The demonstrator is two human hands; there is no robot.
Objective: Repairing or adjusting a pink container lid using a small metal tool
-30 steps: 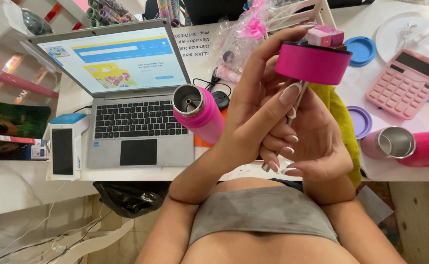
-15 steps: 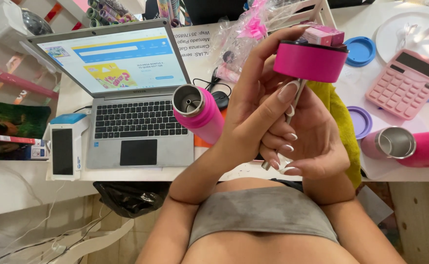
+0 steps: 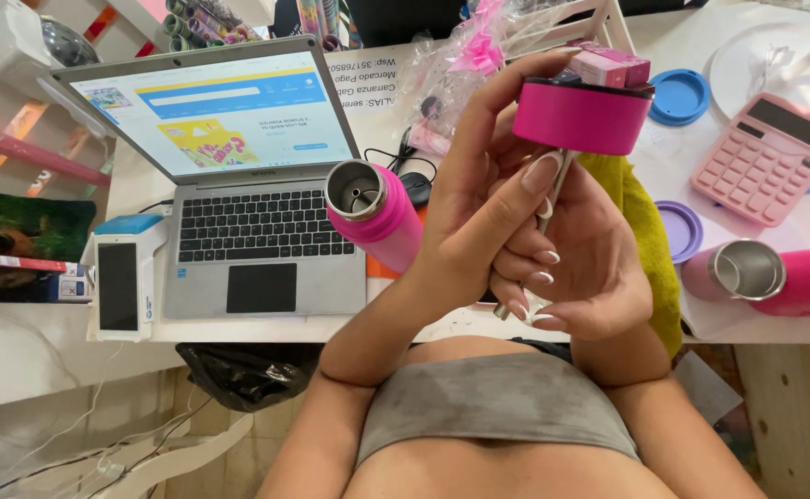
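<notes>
My left hand [image 3: 479,222] holds a bright pink round bottle lid [image 3: 579,115] up in front of me, fingers curled over its top and side. A thin metal straw [image 3: 553,199] hangs down from the lid's underside. My right hand [image 3: 585,263] sits just below the lid, its fingers closed around that straw. An open pink metal bottle [image 3: 375,211] stands on the white desk [image 3: 128,185] just left of my left hand. A second pink bottle [image 3: 774,275] lies on its side at the right edge.
An open laptop [image 3: 239,203] sits at the left with a white card terminal [image 3: 120,277] beside it. A pink calculator [image 3: 767,157], blue lid [image 3: 680,96], purple lid [image 3: 680,229], yellow-green cloth [image 3: 645,231] and white plate [image 3: 793,65] lie to the right.
Both hands and the lid have barely shifted; the lid sits slightly higher and my right fingers have adjusted a little on the straw.
</notes>
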